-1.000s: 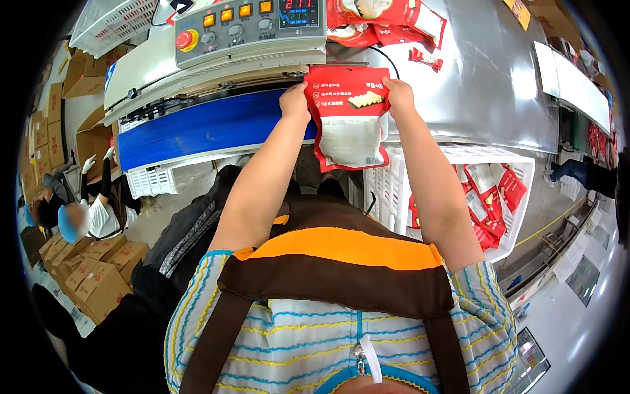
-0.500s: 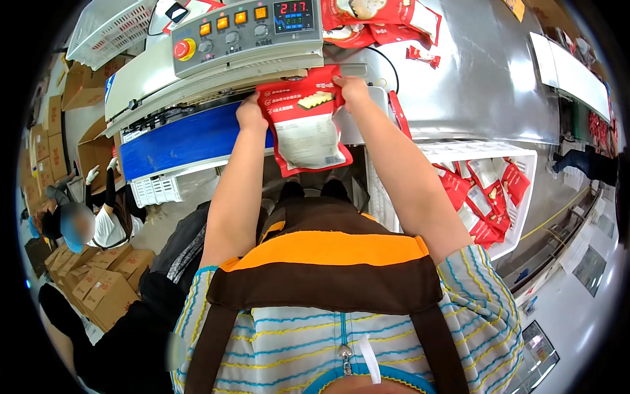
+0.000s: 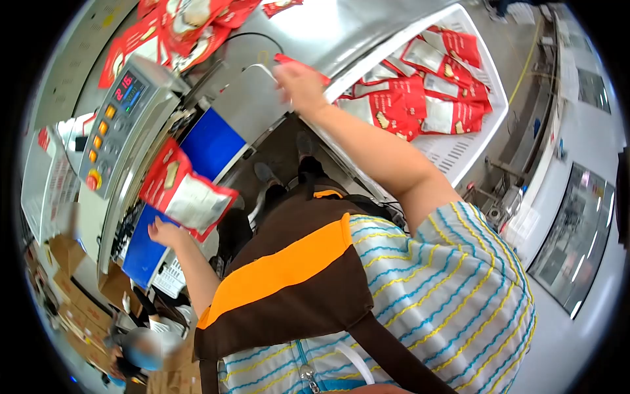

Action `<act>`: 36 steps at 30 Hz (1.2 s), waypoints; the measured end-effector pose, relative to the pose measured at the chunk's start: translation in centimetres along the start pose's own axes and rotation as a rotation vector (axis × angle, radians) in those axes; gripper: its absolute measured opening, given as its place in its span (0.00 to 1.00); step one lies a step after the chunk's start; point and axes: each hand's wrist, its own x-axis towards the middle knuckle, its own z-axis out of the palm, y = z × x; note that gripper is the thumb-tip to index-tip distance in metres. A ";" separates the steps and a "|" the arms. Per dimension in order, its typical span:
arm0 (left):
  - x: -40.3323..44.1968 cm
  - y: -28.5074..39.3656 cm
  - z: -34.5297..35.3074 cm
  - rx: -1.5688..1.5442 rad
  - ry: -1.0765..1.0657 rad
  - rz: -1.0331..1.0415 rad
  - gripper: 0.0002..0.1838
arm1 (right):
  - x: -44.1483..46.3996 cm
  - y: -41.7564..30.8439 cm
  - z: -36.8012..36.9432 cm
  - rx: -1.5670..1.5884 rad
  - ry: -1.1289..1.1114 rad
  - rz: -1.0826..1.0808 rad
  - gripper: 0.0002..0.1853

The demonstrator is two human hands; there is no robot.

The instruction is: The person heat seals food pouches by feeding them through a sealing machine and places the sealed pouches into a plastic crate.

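Observation:
A red and white snack bag (image 3: 187, 194) hangs over the blue conveyor belt (image 3: 213, 144), its upper edge at the sealing machine (image 3: 125, 121). My left hand (image 3: 167, 234) is just below the bag's lower left side, fingers loosely spread, apparently not gripping it. My right hand (image 3: 300, 90) is out over the metal plate beside the white crate, somewhat blurred, its fingers stretched out. Behind it lies a red packet (image 3: 308, 69), partly covered by the hand. I cannot see my right hand gripping it.
The white plastic crate (image 3: 502, 108) at the right holds several red and white bags (image 3: 394, 105). More red bags (image 3: 190, 29) are piled on the metal table behind the machine. Cardboard boxes (image 3: 79, 295) and a person with white gloves (image 3: 157, 328) are at lower left.
Both hands have come off the bag, which now sits at the machine. My right hand has moved toward the crate; my left stays near the bag. The view has turned to the right.

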 end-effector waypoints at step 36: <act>-32.1 16.9 12.5 -0.153 -1.638 0.621 0.09 | -18.7 -17.8 -15.2 -1.120 0.051 -1.026 0.12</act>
